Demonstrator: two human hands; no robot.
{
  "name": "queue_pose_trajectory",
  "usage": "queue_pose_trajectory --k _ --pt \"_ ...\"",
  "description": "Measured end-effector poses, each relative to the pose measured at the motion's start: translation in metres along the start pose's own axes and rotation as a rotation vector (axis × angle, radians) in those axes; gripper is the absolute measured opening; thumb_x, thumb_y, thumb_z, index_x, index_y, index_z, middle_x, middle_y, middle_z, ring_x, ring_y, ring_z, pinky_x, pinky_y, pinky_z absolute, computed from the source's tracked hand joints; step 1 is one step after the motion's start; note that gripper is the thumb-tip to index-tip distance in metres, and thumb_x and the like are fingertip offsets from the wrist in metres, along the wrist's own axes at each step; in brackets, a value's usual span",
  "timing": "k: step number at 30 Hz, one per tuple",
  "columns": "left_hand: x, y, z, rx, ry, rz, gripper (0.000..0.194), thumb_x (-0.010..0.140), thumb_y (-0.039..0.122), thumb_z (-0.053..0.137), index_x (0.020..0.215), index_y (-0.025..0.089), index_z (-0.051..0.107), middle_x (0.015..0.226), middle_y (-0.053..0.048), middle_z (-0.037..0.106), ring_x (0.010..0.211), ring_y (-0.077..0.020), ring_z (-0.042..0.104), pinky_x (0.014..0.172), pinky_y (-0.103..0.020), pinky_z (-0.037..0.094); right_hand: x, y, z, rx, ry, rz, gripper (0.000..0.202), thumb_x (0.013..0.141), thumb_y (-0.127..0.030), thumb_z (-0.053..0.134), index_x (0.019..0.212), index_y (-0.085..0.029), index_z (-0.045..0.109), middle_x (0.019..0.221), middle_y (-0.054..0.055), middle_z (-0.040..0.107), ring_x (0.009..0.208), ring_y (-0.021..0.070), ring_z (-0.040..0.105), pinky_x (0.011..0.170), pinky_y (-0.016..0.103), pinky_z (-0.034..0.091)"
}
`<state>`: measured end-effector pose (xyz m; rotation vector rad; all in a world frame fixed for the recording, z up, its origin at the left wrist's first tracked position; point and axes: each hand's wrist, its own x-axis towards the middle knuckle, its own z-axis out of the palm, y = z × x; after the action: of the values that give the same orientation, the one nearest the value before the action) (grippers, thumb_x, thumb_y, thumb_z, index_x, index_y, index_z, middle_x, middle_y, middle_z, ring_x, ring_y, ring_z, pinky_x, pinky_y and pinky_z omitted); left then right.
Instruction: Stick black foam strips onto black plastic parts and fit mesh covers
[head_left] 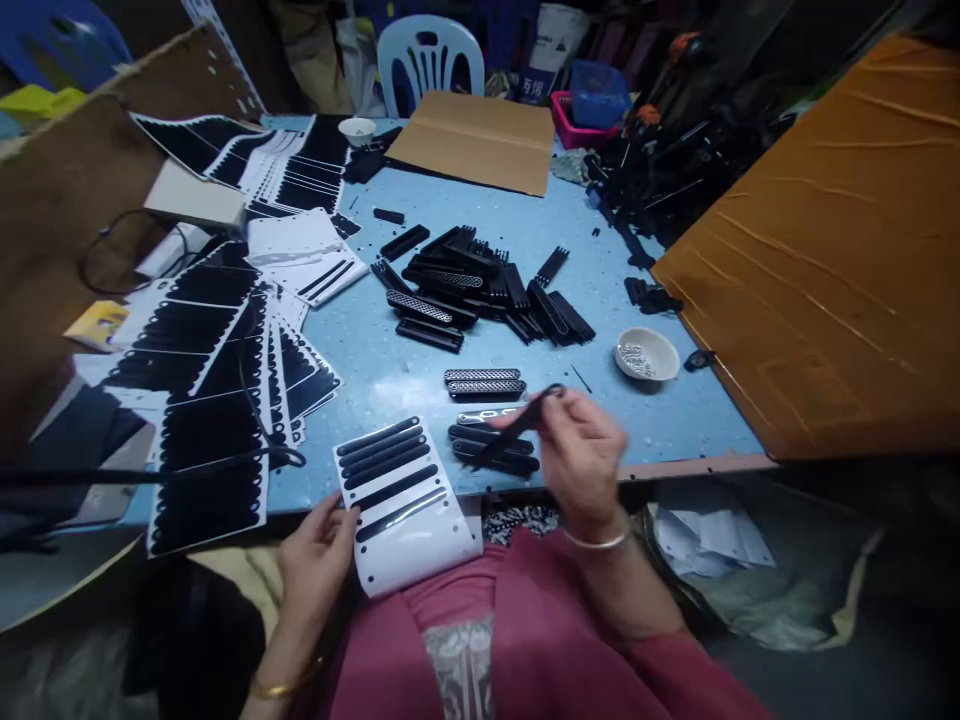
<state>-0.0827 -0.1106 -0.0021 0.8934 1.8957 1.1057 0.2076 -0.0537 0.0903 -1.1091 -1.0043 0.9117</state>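
With the middle of the view as the clock's centre, the right grip [585, 462] sits at four o'clock, thumb and fingers pinching a slim black strip [517, 428] that slants down towards seven; motion blurs its surface. Between seven and eight, the left grip [319, 550] pinches the edge of a glossy white sheet [411, 562], which lies at seven, its near part bowed. Long, round-ended black bars [394, 482] cross the sheet, one catching a bright shine.

At six, flat black strips [491, 452] with rounded ends lie on the smooth, pale-blue desk [352, 375], just beyond the sheet's right side. Past them, near the centre, are two bars with a silvery perforated lattice [486, 382]. A loose heap of black ribbed and grooved pieces [450, 285] spreads at twelve, with brown folded cardboard [480, 140] beyond. A round white bowl [648, 354] of tiny shiny bits stands at three. At nine lie overlapping black-and-white sheets [217, 420] with scalloped edges.
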Motion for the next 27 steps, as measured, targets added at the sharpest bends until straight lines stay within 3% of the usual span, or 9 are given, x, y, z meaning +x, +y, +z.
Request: queue_pose_trajectory --k 3,5,7,10,12,15,20,23,27 --pt "0.001 0.023 -0.001 0.259 0.159 0.257 0.039 0.061 0.037 0.081 0.096 0.018 0.076 0.063 0.0 0.066 0.059 -0.0155 0.059 0.06 -0.024 0.05 0.021 -0.01 -0.057 -0.243 0.163 -0.166 0.014 0.095 -0.032 0.056 0.087 -0.021 0.061 0.07 0.001 0.067 0.063 0.0187 0.07 0.06 0.033 0.058" --pt "0.002 0.051 0.012 0.237 0.068 0.312 0.033 0.063 0.038 0.08 0.088 0.017 0.077 0.069 -0.003 0.069 0.06 -0.0161 0.061 0.059 -0.024 0.05 0.031 -0.01 -0.077 -0.514 0.109 -0.242 0.016 0.094 -0.028 0.056 0.081 -0.021 0.061 0.066 0.001 0.064 0.061 0.0168 0.065 0.056 0.03 0.053" --pt "0.002 0.083 0.039 0.114 -0.259 0.249 0.028 0.065 0.039 0.08 0.081 0.016 0.076 0.071 -0.005 0.071 0.058 -0.0169 0.062 0.054 -0.025 0.05 0.033 -0.01 -0.076 -0.762 -0.058 -0.39 0.022 0.094 -0.021 0.053 0.073 -0.021 0.059 0.062 0.001 0.061 0.057 0.015 0.058 0.052 0.029 0.046" --pt "-0.003 0.125 0.091 -0.085 -0.791 0.105 0.027 0.072 0.041 0.076 0.074 0.015 0.073 0.061 -0.005 0.068 0.046 -0.0142 0.059 0.045 -0.023 0.044 0.021 -0.008 -0.051 -1.004 -0.427 -0.655 0.029 0.09 -0.01 0.044 0.065 -0.021 0.053 0.056 0.002 0.052 0.052 0.0155 0.048 0.05 0.032 0.038" --pt "-0.008 0.14 0.121 -0.131 -0.991 0.08 0.034 0.073 0.042 0.076 0.056 0.014 0.065 0.046 -0.003 0.058 0.037 -0.0104 0.051 0.038 -0.019 0.035 0.008 -0.007 -0.035 -1.139 -0.603 -0.747 0.028 0.087 -0.007 0.041 0.066 -0.019 0.054 0.059 0.005 0.053 0.056 0.0183 0.047 0.052 0.034 0.037" --pt "-0.012 0.143 0.141 -0.15 -1.13 -0.001 0.037 0.072 0.04 0.077 0.052 0.014 0.061 0.044 -0.002 0.056 0.035 -0.0079 0.047 0.038 -0.018 0.032 -0.006 -0.005 -0.032 -1.194 -0.713 -0.743 0.025 0.087 -0.005 0.041 0.074 -0.016 0.058 0.067 0.008 0.057 0.063 0.0199 0.051 0.057 0.035 0.039" --pt "-0.007 0.126 0.136 -0.276 -1.222 -0.24 0.038 0.073 0.045 0.076 0.06 0.013 0.062 0.055 -0.007 0.065 0.037 -0.0086 0.052 0.037 -0.017 0.026 -0.007 0.002 -0.064 -0.896 -0.679 -0.526 0.014 0.093 -0.018 0.054 0.105 -0.015 0.062 0.08 0.007 0.066 0.072 0.0188 0.061 0.063 0.034 0.048" --pt "0.001 0.121 0.131 -0.298 -1.195 -0.251 0.036 0.074 0.043 0.076 0.061 0.013 0.062 0.056 -0.007 0.066 0.037 -0.0091 0.053 0.037 -0.017 0.023 -0.003 0.009 -0.08 -0.73 -0.572 -0.463 0.027 0.092 -0.016 0.057 0.119 -0.016 0.06 0.083 0.007 0.068 0.071 0.017 0.064 0.061 0.03 0.052" --pt "0.01 0.122 0.128 -0.227 -1.195 -0.162 0.035 0.078 0.043 0.072 0.062 0.013 0.064 0.057 -0.006 0.066 0.039 -0.0095 0.052 0.039 -0.019 0.028 -0.001 0.017 -0.085 -0.684 -0.499 -0.385 0.023 0.091 -0.017 0.059 0.113 -0.019 0.066 0.078 0.004 0.069 0.068 0.0161 0.065 0.06 0.029 0.055"
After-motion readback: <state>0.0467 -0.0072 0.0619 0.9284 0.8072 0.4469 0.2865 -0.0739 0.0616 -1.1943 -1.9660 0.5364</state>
